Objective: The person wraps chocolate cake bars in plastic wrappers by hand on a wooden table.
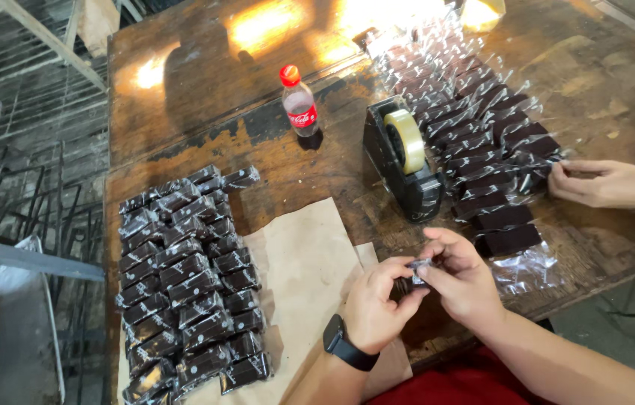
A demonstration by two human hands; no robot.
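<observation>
Both hands up close over the near edge of the wooden table (197, 67), pinching one small dark wrapped piece (418, 268) between them. Left hand (374, 304), black watch (346, 345) on the wrist, closed on the piece from below with thumb and fingertips; right hand (461, 277) clamped on it from above and the right, fingers curled over the clear wrapper. Just beneath and to the left, a sheet of brown paper (306, 262) spread flat. Further left, a packed block of finished dark wrapped pieces (190, 285) in neat rows, well apart from the hands. Beyond the hands, a black tape dispenser (401, 161) with a yellowish roll, standing upright. Right of that, a long run of dark pieces lying on clear film (482, 142), stretching away up the table. At the right edge, another person's hand (602, 184) touching that row. Near the table's middle, a small soda bottle (300, 109) with a red cap, upright.
</observation>
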